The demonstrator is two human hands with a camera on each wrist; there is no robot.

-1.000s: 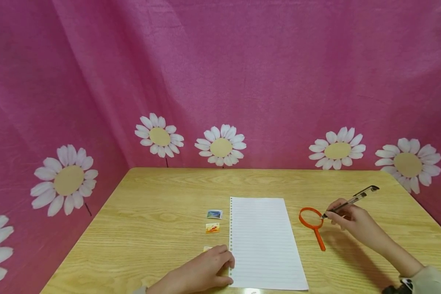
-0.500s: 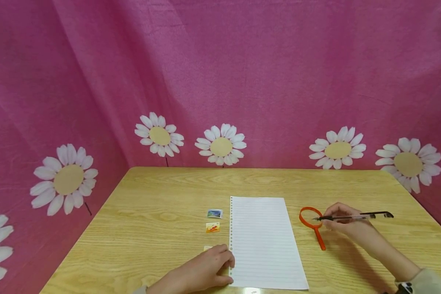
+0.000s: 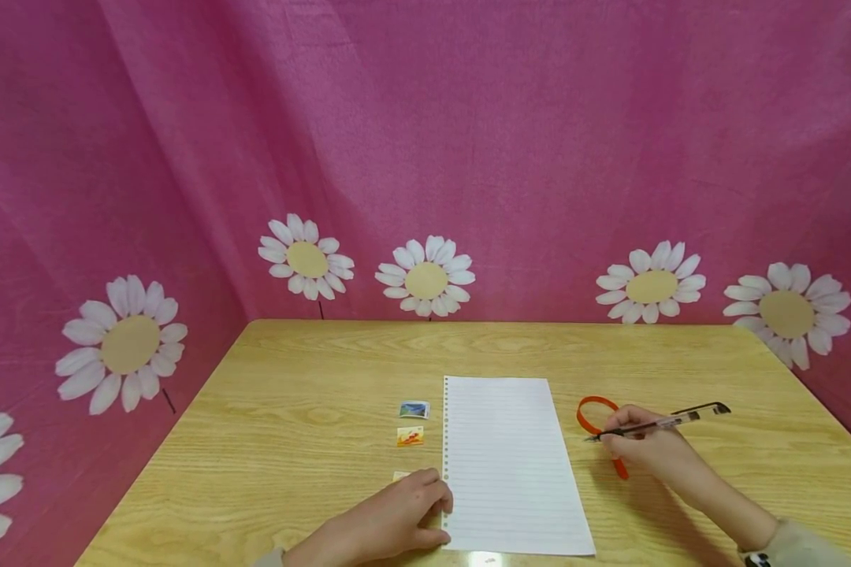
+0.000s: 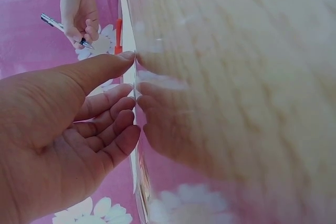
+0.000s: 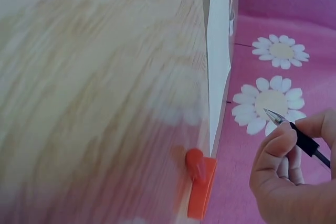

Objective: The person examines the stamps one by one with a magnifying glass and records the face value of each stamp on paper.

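A sheet of lined paper [image 3: 510, 465] with punched holes lies on the table. My left hand [image 3: 397, 516] rests at its lower left edge; in the left wrist view the fingertips [image 4: 126, 136] touch down along the paper's edge. My right hand [image 3: 655, 461] pinches a clear-barrelled pen [image 3: 655, 425] with a black grip. Its bare nib [image 5: 270, 113] points left, raised above the table, and the cap sits on the rear end. Below and behind that hand lies an orange magnifying glass [image 3: 590, 402], its lens partly covered by the fingers; its handle [image 5: 202, 187] shows in the right wrist view.
Left of the paper, a blue stamp-like picture [image 3: 414, 409] and a yellow-orange one [image 3: 410, 436] lie in a column. A third small piece [image 3: 400, 476] is mostly hidden by my left hand. A pink curtain [image 3: 525, 157] with daisies stands behind the wooden table [image 3: 312, 409].
My right hand has moved left and toward me with the pen, now overlapping the magnifying glass, and the pen's tilt has shifted. My left hand has stayed in place on the paper.
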